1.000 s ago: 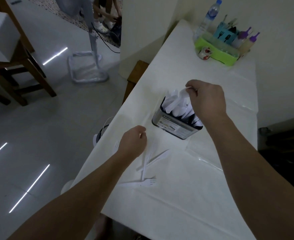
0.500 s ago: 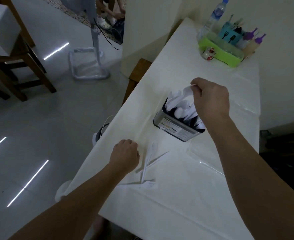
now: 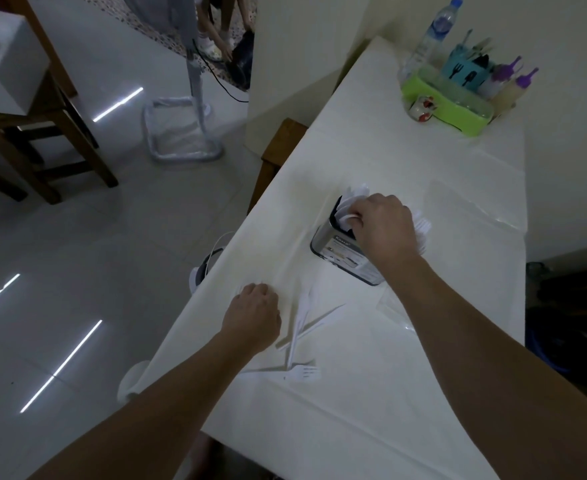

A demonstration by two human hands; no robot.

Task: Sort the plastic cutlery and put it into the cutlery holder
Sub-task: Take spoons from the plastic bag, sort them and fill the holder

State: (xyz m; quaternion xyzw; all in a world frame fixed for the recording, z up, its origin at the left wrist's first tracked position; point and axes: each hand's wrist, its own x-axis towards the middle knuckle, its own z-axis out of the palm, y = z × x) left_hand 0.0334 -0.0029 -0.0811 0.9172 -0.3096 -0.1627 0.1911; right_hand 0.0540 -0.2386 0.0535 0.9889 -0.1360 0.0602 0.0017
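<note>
A steel cutlery holder (image 3: 339, 250) stands mid-table, packed with white plastic cutlery (image 3: 353, 195). My right hand (image 3: 383, 227) is over its top, fingers curled round a white plastic piece (image 3: 346, 219) inside the holder. A few loose white plastic forks and a knife (image 3: 302, 323) lie crossed on the white tablecloth in front of the holder, with one fork (image 3: 302, 373) nearest me. My left hand (image 3: 254, 317) rests on the cloth just left of them, fingers curled under; whether it grips anything is hidden.
A green tray (image 3: 458, 110) with a water bottle (image 3: 434, 32), a teal utensil box and purple-capped bottles sits at the far right. The table's left edge (image 3: 215, 282) drops to a tiled floor with a fan base and wooden chairs. A wall runs along the right.
My right hand has dropped onto the holder's left side, pushing a white piece in. My left hand slid left and back along the cloth, away from the holder.
</note>
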